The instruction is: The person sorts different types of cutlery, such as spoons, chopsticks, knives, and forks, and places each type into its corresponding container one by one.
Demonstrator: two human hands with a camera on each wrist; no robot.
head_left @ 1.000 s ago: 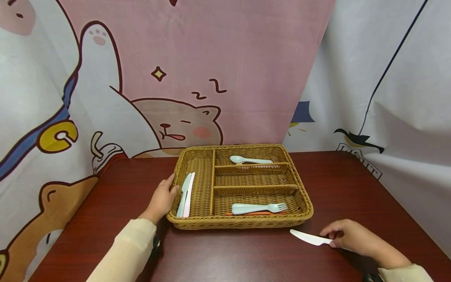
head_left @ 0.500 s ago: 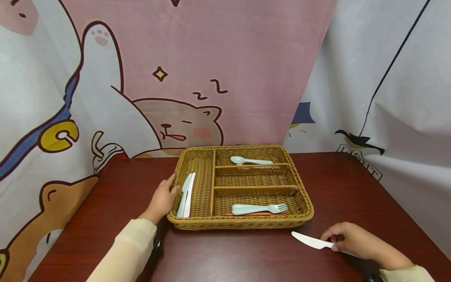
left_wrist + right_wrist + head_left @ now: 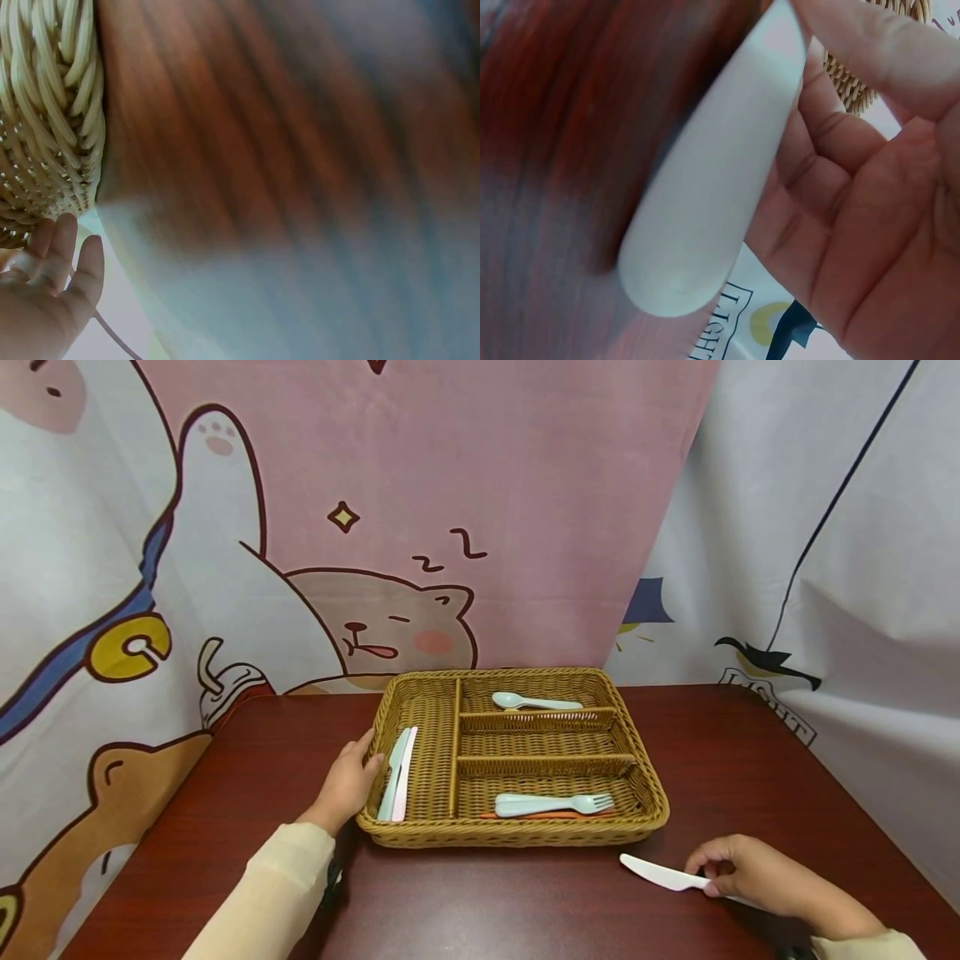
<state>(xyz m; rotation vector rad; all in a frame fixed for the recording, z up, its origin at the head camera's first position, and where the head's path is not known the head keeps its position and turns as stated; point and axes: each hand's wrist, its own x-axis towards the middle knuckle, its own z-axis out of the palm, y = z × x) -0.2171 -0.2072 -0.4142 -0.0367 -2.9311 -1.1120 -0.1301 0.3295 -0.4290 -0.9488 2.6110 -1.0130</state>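
Observation:
At the left side of a wicker cutlery basket [image 3: 510,835], my left hand [image 3: 347,787] rests against the outer wall, its thumb at the rim. The left wrist view shows its fingers [image 3: 58,251] fairly straight beside the weave. To the right, low over the table, my right hand [image 3: 757,875] pinches a white knife [image 3: 660,873] between thumb and fingers, blade pointing left toward the basket. In the right wrist view the knife's rounded handle end [image 3: 697,202] extends past the fingertips. A mint knife [image 3: 392,781] and a pale pink knife [image 3: 403,781] lie in the basket's left compartment.
Mint forks [image 3: 551,805] lie over an orange utensil [image 3: 555,816] in the front right compartment. A mint spoon [image 3: 536,702] is in the back right one. The basket stands on a dark red-brown table [image 3: 480,906], with a printed cartoon curtain [image 3: 555,510] behind it.
Over the last second my right hand and the white knife have shifted slightly toward me. My left hand stays at the basket. The view has drifted slightly.

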